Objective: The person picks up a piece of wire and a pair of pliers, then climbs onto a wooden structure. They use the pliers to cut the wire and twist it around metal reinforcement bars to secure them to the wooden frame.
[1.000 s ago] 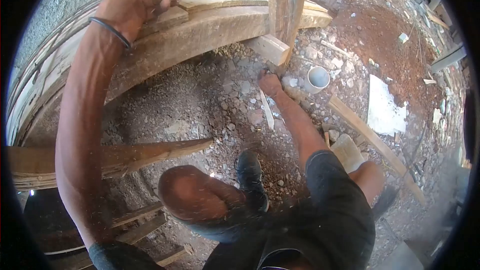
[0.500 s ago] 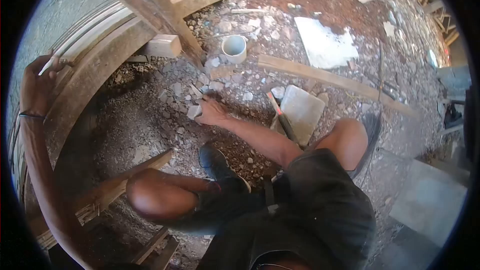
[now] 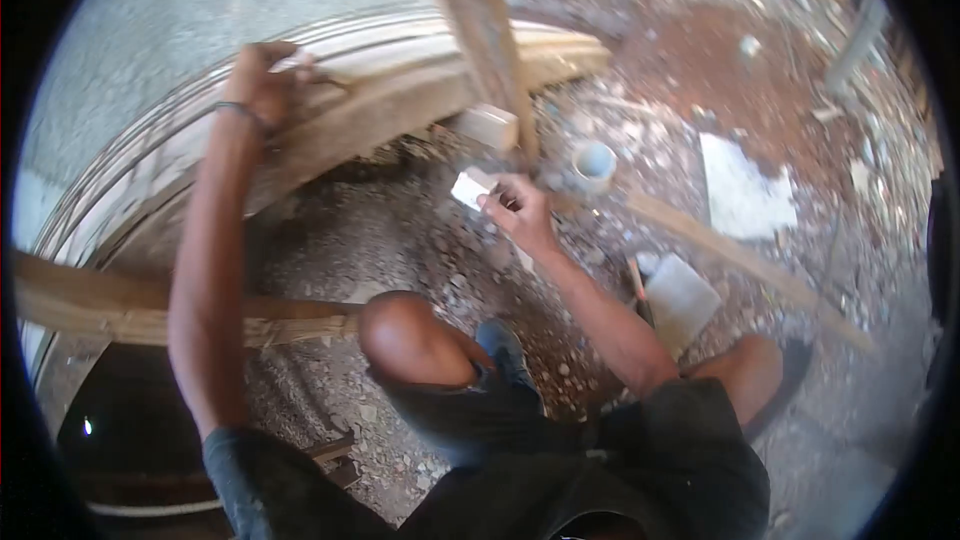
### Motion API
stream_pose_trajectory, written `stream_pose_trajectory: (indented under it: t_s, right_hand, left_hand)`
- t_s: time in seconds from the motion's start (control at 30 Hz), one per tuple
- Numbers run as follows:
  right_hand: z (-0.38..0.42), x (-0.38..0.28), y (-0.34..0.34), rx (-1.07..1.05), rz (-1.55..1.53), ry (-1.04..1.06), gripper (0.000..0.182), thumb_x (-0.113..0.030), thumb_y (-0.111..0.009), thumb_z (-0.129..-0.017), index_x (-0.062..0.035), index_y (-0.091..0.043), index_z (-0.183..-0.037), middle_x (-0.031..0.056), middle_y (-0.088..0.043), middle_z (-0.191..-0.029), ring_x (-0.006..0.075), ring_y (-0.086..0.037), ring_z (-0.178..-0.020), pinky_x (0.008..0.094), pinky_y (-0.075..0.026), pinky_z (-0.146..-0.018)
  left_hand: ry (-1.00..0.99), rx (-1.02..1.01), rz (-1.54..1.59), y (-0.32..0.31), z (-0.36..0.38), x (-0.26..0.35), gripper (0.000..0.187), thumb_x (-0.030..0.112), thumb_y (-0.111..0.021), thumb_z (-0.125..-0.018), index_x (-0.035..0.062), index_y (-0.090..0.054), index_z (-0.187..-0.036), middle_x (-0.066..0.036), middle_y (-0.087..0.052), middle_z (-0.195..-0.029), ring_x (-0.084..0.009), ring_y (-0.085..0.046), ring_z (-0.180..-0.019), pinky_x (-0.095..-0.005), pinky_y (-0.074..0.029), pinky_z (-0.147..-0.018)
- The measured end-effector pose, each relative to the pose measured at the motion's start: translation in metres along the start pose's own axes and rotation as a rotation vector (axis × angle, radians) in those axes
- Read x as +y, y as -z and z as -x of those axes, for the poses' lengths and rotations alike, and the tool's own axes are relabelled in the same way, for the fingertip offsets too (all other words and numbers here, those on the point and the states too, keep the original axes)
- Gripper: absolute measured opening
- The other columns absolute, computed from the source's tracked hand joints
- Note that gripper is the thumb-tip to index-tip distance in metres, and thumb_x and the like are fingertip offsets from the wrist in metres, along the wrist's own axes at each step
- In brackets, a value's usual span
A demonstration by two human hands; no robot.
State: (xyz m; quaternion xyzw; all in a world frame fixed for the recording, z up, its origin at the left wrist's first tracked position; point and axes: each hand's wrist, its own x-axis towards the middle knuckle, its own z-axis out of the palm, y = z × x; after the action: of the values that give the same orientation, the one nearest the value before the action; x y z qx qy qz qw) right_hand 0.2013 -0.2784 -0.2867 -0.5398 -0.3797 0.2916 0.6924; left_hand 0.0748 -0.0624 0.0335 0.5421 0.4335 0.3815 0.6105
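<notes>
My right hand (image 3: 522,212) is raised over the rubble, its thumb and fingers pinching a pale, flat, block-like piece (image 3: 472,188), perhaps stone or tile. At the upper left, my left hand (image 3: 272,88) is closed at the edge of the stacked long boards (image 3: 400,65). Something small and whitish shows at its fingers; I cannot make out what it is. Close to my right hand, a short squared wood block (image 3: 487,126) juts out beside a leaning wooden post (image 3: 480,35).
A pale cup-like container (image 3: 594,162) stands on the rubble. Beyond it lie a long wooden batten (image 3: 740,255) and a white broken sheet (image 3: 745,195). A tool with a dark handle (image 3: 641,290) rests by a grey slab (image 3: 682,302). Another timber (image 3: 200,310) crosses by my left knee.
My right hand has lifted from the rubble with the pale piece in its fingers. The view has shifted left, so the boards and my left hand appear farther right.
</notes>
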Motion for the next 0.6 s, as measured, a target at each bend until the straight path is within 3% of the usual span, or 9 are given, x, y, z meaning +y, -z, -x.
stream_pose_trajectory:
  t_s: [0.07, 0.13, 0.27, 0.33, 0.4, 0.47, 0.5, 0.57, 0.6]
  right_hand:
    - [-0.023, -0.060, -0.011, 0.026, -0.112, 0.144, 0.050, -0.033, -0.077, -0.076, 0.0012, -0.064, -0.110, 0.0124, -0.066, -0.097, 0.0183, -0.064, -0.075, 0.0317, -0.052, -0.066]
    - [-0.055, -0.121, -0.019, 0.161, 0.215, 0.489, 0.055, -0.038, -0.075, -0.077, 0.0023, -0.063, -0.112, 0.0134, -0.065, -0.096, 0.0177, -0.064, -0.075, 0.0318, -0.053, -0.065]
    - [-0.113, -0.174, -0.053, 0.182, 0.324, 0.466, 0.062, -0.046, -0.076, -0.073, 0.0040, -0.065, -0.108, 0.0157, -0.066, -0.094, 0.0195, -0.065, -0.076, 0.0319, -0.054, -0.066]
    - [-0.125, -0.184, -0.065, -0.026, 0.467, 0.312, 0.057, -0.046, -0.076, -0.072, 0.0026, -0.069, -0.100, 0.0133, -0.067, -0.081, 0.0181, -0.064, -0.071, 0.0321, -0.051, -0.061]
    - [-0.125, -0.192, -0.069, -0.041, 0.406, 0.315, 0.054, -0.046, -0.077, -0.071, 0.0020, -0.069, -0.094, 0.0108, -0.065, -0.074, 0.0172, -0.062, -0.066, 0.0327, -0.049, -0.058]
    - [-0.124, -0.194, -0.070, -0.070, 0.293, 0.297, 0.050, -0.047, -0.078, -0.069, 0.0007, -0.071, -0.084, 0.0059, -0.062, -0.060, 0.0154, -0.058, -0.057, 0.0338, -0.043, -0.053]
    - [-0.126, -0.195, -0.073, -0.067, 0.291, 0.299, 0.050, -0.047, -0.078, -0.069, 0.0007, -0.071, -0.084, 0.0059, -0.062, -0.060, 0.0154, -0.058, -0.057, 0.0338, -0.043, -0.053]
    - [-0.130, -0.200, -0.080, -0.039, 0.290, 0.340, 0.048, -0.045, -0.075, -0.065, 0.0026, -0.068, -0.070, 0.0194, -0.066, -0.065, 0.0313, -0.067, -0.065, 0.0408, -0.051, -0.063]
    - [-0.131, -0.203, -0.083, -0.040, 0.287, 0.341, 0.048, -0.045, -0.075, -0.065, 0.0026, -0.068, -0.070, 0.0194, -0.066, -0.065, 0.0313, -0.067, -0.065, 0.0408, -0.051, -0.063]
  left_hand:
    - [0.102, 0.055, 0.107, -0.002, -0.005, 0.000, 0.042, 0.003, -0.037, -0.088, -0.0131, -0.029, -0.126, -0.041, -0.043, -0.114, -0.0338, -0.061, -0.084, -0.0278, -0.056, -0.061]
    - [0.087, -0.010, 0.136, 0.002, -0.001, 0.001, 0.043, 0.005, -0.034, -0.089, -0.0136, -0.028, -0.128, -0.046, -0.038, -0.120, -0.0371, -0.061, -0.087, -0.0284, -0.057, -0.063]
    - [0.029, -0.061, 0.145, -0.003, 0.019, 0.005, 0.052, 0.003, -0.035, -0.093, -0.0209, -0.013, -0.133, -0.049, -0.027, -0.130, -0.0493, -0.053, -0.105, -0.0243, -0.055, -0.070]
    - [-0.086, -0.033, 0.074, -0.010, 0.029, 0.005, 0.053, 0.008, -0.031, -0.095, -0.0193, -0.013, -0.136, -0.049, -0.030, -0.127, -0.0462, -0.055, -0.103, -0.0220, -0.054, -0.066]
    - [-0.064, -0.016, 0.093, -0.003, 0.019, 0.005, 0.054, 0.012, -0.027, -0.095, -0.0167, -0.014, -0.139, -0.049, -0.035, -0.125, -0.0388, -0.061, -0.093, -0.0192, -0.049, -0.057]
    - [-0.133, -0.081, 0.003, -0.001, 0.018, 0.007, 0.054, 0.014, -0.027, -0.094, -0.0126, -0.017, -0.141, -0.047, -0.045, -0.116, -0.0259, -0.063, -0.075, -0.0189, -0.042, -0.049]
    - [-0.157, 0.012, -0.001, -0.011, 0.023, 0.007, 0.054, 0.013, -0.027, -0.093, -0.0107, -0.020, -0.140, -0.045, -0.053, -0.107, -0.0145, -0.052, -0.055, -0.0205, -0.037, -0.045]
    - [-0.154, -0.016, -0.009, -0.009, 0.020, 0.007, 0.052, 0.014, -0.029, -0.092, -0.0112, -0.023, -0.137, -0.043, -0.055, -0.105, -0.0125, -0.047, -0.052, -0.0194, -0.035, -0.044]
    - [-0.152, -0.043, -0.013, -0.007, 0.018, 0.007, 0.051, 0.015, -0.032, -0.092, -0.0117, -0.026, -0.135, -0.040, -0.058, -0.103, -0.0104, -0.042, -0.050, -0.0183, -0.033, -0.043]
